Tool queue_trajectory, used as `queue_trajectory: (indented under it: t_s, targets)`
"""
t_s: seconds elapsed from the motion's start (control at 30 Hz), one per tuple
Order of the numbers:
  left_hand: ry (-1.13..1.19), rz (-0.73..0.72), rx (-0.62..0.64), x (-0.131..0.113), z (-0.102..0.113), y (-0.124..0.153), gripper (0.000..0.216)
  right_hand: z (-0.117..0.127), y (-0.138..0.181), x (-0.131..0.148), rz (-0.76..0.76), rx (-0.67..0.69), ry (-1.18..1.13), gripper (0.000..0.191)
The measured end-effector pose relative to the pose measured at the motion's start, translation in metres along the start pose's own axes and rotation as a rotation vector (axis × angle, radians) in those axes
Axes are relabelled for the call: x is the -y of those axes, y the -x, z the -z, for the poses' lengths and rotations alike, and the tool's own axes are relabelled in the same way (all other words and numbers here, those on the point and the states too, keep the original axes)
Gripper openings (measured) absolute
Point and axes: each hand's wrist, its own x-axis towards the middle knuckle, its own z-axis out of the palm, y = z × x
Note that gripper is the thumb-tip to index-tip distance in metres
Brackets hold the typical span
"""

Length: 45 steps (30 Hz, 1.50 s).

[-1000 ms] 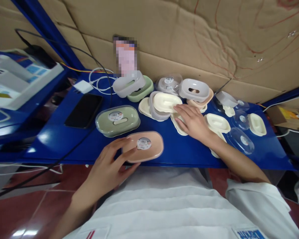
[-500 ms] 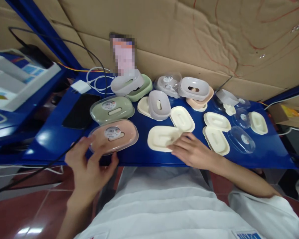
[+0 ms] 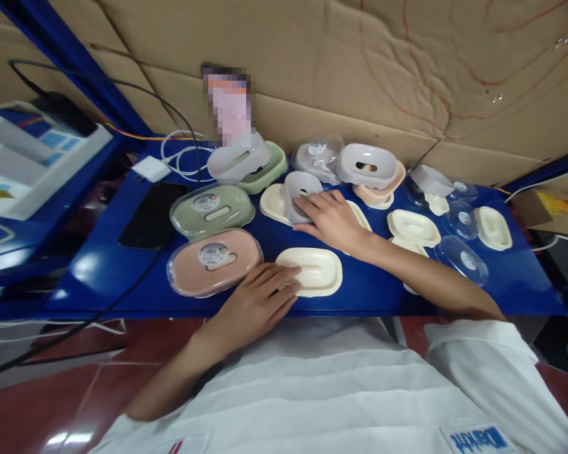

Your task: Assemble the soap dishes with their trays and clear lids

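Note:
My left hand (image 3: 260, 295) lies with fingers stretched over the left edge of a cream oval tray (image 3: 320, 268) at the table's front. Farther back, my right hand (image 3: 330, 219) grips a grey soap dish (image 3: 293, 189) with a slot in its floor, fingers over its inside and thumb at its near side. That dish overlaps another cream tray (image 3: 272, 203). Partly under my right forearm is a further cream tray (image 3: 360, 216). Left of my left hand sits a pink soap dish (image 3: 196, 268) under a clear lid with a round label. A lidded green one (image 3: 234, 205) lies behind it.
Along the back stand stacked grey, green and peach dishes (image 3: 369, 164) and a clear-lidded dish (image 3: 318, 157). On the right lie cream trays (image 3: 414, 227) and clear lids (image 3: 461, 258). A black phone (image 3: 149, 214), white charger (image 3: 150, 168) and cables are at left. Cardboard (image 3: 312, 75) walls the back.
My left hand has left the pink dish and moved right onto the front cream tray. My right hand has left that tray and reached back to the grey dish.

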Motion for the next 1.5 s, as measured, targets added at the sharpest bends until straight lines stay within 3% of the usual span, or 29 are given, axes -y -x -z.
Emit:
queue_trajectory:
  t_s: [0.13, 0.27, 0.33, 0.47, 0.67, 0.77, 0.9, 1.03, 1.17, 1.27, 1.37, 1.5]
  targets:
    - [-0.032, -0.018, 0.002, 0.001, -0.001, 0.007, 0.046, 0.026, 0.033, -0.007, 0.139, -0.098, -0.104, 0.039]
    - [-0.069, 0.017, -0.186, 0.0, -0.003, 0.012, 0.065, 0.049, 0.095, 0.0, 0.227, -0.135, -0.207, 0.036]
    - [-0.076, 0.023, -0.21, 0.0, -0.003, 0.011, 0.064, 0.049, 0.119, 0.009, 0.239, -0.084, -0.254, 0.038]
    - [-0.061, -0.055, -0.065, 0.004, -0.003, 0.006, 0.044, 0.03, 0.139, 0.03, 0.207, -0.008, -0.285, 0.038]
    - [-0.005, -0.032, -0.044, 0.007, -0.005, 0.002, 0.03, 0.013, 0.135, 0.04, 0.226, -0.049, -0.232, 0.038]
    - [0.002, -0.029, -0.033, 0.007, -0.005, 0.003, 0.031, 0.023, 0.132, 0.016, 0.206, -0.067, -0.225, 0.041]
    - [0.007, -0.026, -0.01, 0.007, -0.005, 0.003, 0.033, 0.036, 0.112, -0.034, -0.059, -0.189, -0.132, 0.039]
    - [0.008, -0.029, 0.013, 0.007, -0.003, 0.002, 0.034, 0.039, 0.054, -0.068, -0.094, -0.194, -0.006, 0.042]
    - [-0.024, -0.038, 0.003, 0.005, -0.002, -0.001, 0.033, 0.036, -0.023, -0.092, -0.108, -0.124, 0.061, 0.075]
    - [-0.049, -0.053, -0.008, 0.005, -0.002, -0.001, 0.032, 0.038, -0.058, -0.103, -0.156, -0.019, 0.056, 0.078]
    - [-0.063, -0.074, -0.024, 0.003, 0.0, 0.001, 0.032, 0.048, -0.052, -0.1, -0.172, -0.051, 0.071, 0.068]
    - [-0.074, -0.057, -0.046, 0.0, 0.002, 0.007, 0.046, 0.057, 0.021, -0.064, -0.142, -0.269, 0.053, 0.064]
